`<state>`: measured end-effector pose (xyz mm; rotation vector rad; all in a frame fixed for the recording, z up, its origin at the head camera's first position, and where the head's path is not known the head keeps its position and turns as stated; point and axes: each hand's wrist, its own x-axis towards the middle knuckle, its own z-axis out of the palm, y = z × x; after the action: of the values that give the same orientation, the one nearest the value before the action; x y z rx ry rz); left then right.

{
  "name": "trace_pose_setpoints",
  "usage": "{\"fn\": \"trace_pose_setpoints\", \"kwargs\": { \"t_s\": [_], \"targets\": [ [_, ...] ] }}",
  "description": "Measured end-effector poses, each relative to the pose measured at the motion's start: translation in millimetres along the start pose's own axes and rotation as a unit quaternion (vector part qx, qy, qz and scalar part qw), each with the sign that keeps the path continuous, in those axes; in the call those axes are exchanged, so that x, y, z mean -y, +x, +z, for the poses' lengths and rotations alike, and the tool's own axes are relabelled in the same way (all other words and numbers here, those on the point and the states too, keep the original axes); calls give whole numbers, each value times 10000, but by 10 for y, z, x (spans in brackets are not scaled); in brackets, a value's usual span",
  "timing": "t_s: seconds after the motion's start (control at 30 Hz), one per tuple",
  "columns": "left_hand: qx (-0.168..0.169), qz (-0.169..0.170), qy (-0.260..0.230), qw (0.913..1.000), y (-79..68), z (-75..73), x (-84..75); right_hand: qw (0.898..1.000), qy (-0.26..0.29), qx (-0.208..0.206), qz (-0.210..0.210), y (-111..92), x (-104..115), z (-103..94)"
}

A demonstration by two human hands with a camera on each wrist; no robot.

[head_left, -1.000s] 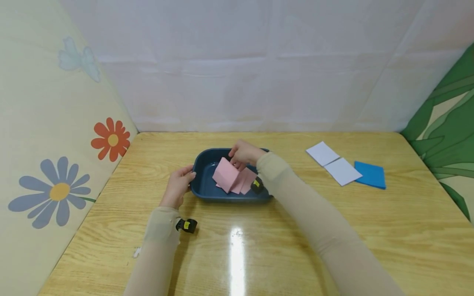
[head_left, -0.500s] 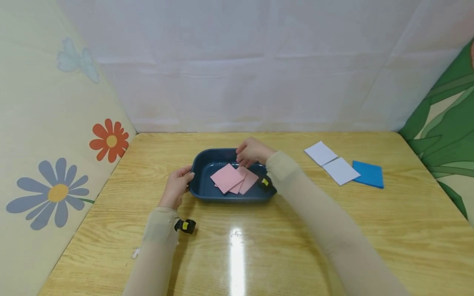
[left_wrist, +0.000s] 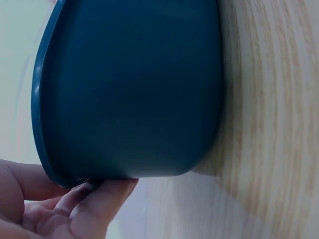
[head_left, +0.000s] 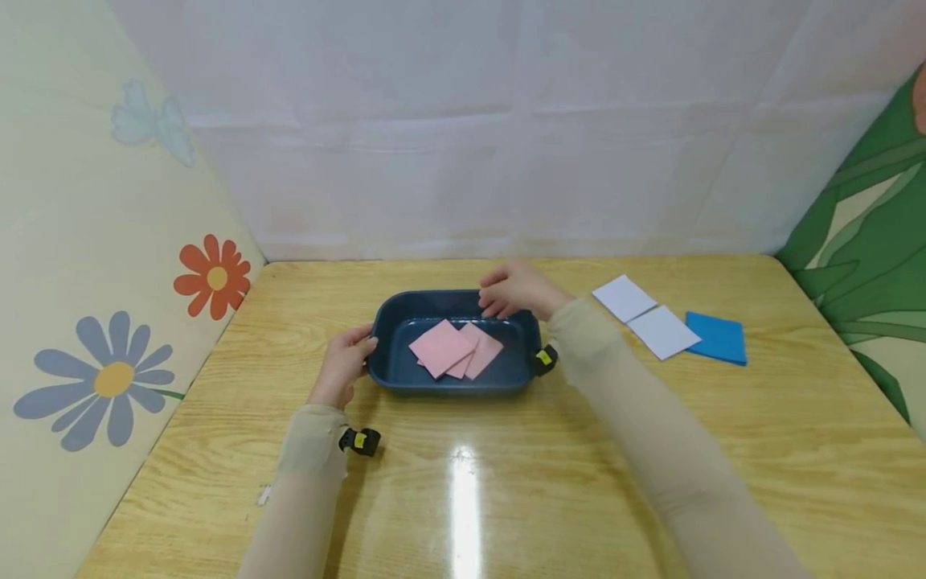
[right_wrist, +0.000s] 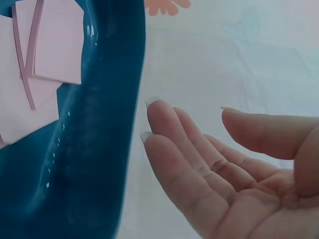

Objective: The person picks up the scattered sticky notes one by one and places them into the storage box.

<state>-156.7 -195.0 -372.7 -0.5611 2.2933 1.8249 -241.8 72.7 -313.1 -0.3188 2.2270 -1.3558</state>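
Note:
A dark blue oval-cornered basin (head_left: 405, 384) stands on the table with several pink square paper pads (head_left: 441, 347) overlapping inside it. My left hand (head_left: 343, 363) grips the basin's left rim; in the left wrist view the thumb lies over the rim (left_wrist: 38, 94) and the fingers press the outer wall. Above the basin's back right corner is my right hand (head_left: 522, 288), fingers relaxed and holding nothing. The right wrist view shows its thumb apart from the fingers (right_wrist: 169, 159), near the rim, with the pink pads (right_wrist: 57, 42) farther off inside.
Two white square pads (head_left: 664, 331) lie corner to corner on the right of the wooden table (head_left: 579, 466). A blue square pad (head_left: 718, 338) lies beside them, partly under one. A white cloth wall (head_left: 434, 145) rises behind the table.
My right hand let go of a raised pink pad, which now lies flat on the others in the basin. The hand then moved right and up, away from the pads. The left hand stays put.

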Motion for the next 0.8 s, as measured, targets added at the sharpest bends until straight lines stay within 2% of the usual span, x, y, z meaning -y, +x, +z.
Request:
{"fn": "trace_pose_setpoints", "kwargs": {
  "t_s": [0.23, 0.8],
  "targets": [
    [-37, -32, -2, 10000, -6, 0, -2, 10000, -20, -86, 21, -126, -27, -142],
    [16, -13, -28, 10000, -20, -4, -9, 9992, 106, -387, 59, -285, -232, -380]
  ]
}}
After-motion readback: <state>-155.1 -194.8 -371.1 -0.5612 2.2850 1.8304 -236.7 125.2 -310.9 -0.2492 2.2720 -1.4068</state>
